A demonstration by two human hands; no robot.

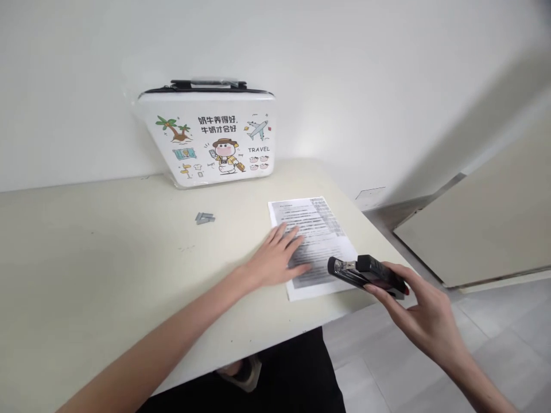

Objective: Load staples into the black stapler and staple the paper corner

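Printed paper sheets (318,244) lie on the table near its right edge. My left hand (278,258) rests on their left side, fingers spread flat. Over the lower right corner of the paper, my right hand (419,304) grips a black stapler (370,275), thumb underneath and fingers on top. The stapler's jaw end points left toward my left hand. Part of its rear is hidden by my fingers. To the left of the paper sits a small pile of grey staple strips (205,218).
A white case (215,140) with cartoon prints and a black handle stands against the wall at the back of the pale table (107,287). Beyond the table's right edge are a grey tiled floor (495,344) and a pale panel (482,212). My legs are below the front edge.
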